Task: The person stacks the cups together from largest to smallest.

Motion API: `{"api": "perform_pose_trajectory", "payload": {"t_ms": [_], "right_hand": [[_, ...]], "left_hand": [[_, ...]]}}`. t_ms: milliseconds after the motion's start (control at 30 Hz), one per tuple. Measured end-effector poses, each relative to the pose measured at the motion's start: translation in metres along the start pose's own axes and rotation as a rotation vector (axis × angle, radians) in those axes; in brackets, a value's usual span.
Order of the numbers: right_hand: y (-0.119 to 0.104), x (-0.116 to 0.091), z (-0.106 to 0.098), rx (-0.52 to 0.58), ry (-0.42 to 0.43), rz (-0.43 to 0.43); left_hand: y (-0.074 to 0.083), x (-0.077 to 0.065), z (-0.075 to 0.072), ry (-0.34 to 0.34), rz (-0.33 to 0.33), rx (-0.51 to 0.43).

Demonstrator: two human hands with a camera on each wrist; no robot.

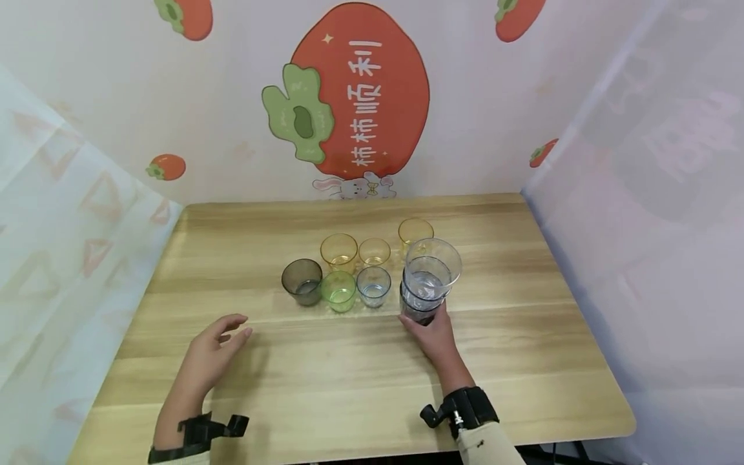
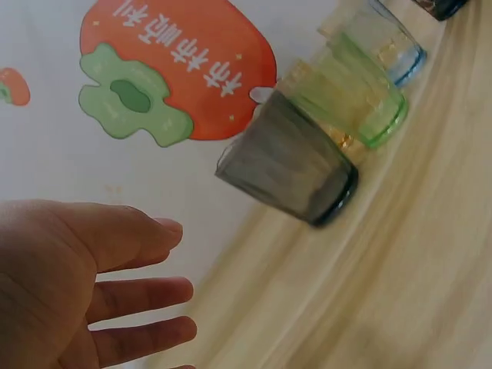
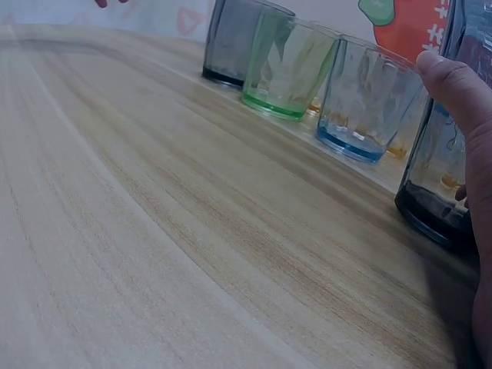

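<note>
My right hand (image 1: 433, 339) grips the lower part of a stack of glasses (image 1: 423, 298) right of the middle of the table. A dark-based glass (image 3: 437, 211) is lowest in the stack, and a clear glass (image 1: 433, 268) sits nested at its top. To the left stand a blue-tinted glass (image 1: 374, 290), a green glass (image 1: 339, 295) and a dark grey glass (image 1: 303, 287), side by side. My left hand (image 1: 203, 358) is over the left part of the table, holding nothing, its fingers spread in the left wrist view. The dark grey glass is the one nearest to it.
Behind the front row stand two amber glasses, one larger (image 1: 339, 260) and one smaller (image 1: 374, 257). A third amber glass (image 1: 414, 234) is just behind the stack, partly hidden by it. The wooden table (image 1: 325, 381) meets a printed backdrop (image 1: 244, 116) at the back.
</note>
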State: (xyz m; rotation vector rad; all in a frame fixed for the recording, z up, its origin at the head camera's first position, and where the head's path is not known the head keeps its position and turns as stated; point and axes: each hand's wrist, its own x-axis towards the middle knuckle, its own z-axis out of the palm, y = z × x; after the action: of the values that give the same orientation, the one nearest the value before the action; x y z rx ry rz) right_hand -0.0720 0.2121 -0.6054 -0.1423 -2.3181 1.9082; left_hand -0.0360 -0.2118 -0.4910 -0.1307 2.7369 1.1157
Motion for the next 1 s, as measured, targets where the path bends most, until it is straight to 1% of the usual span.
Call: {"api": "perform_pose_trajectory", "payload": {"t_ms": [67,133,300,400,500,600,667,767,867,1000], "right_hand": [[0.0,0.0,-0.002,0.004,0.018,-0.004],[0.0,0.001,-0.003,0.008,0.032,-0.006],[-0.001,0.001,-0.004,0.021,0.039,-0.014],[-0.002,0.002,-0.003,0.021,0.049,-0.014],[-0.003,0.003,-0.001,0.016,0.059,-0.015],[-0.003,0.003,0.002,0.019,0.053,-0.018],[-0.003,0.004,0.003,0.025,0.044,-0.017],[-0.004,0.003,0.004,0.024,0.036,-0.004],[-0.004,0.003,0.006,0.026,0.021,0.019],[-0.002,0.003,0.01,0.031,0.002,0.039]], "left_hand": [[-0.004,0.007,-0.001,-0.001,0.019,0.033],[-0.007,0.014,-0.002,-0.005,0.054,0.076],[-0.013,0.031,-0.005,-0.029,0.209,0.194],[-0.015,0.043,-0.01,-0.057,0.289,0.236],[-0.015,0.053,-0.018,-0.085,0.328,0.264],[-0.013,0.061,-0.025,-0.113,0.345,0.295],[-0.008,0.066,-0.028,-0.131,0.347,0.312],[0.003,0.075,-0.029,-0.165,0.353,0.319],[0.018,0.083,-0.028,-0.205,0.362,0.327],[0.042,0.093,-0.02,-0.247,0.405,0.391]]}}
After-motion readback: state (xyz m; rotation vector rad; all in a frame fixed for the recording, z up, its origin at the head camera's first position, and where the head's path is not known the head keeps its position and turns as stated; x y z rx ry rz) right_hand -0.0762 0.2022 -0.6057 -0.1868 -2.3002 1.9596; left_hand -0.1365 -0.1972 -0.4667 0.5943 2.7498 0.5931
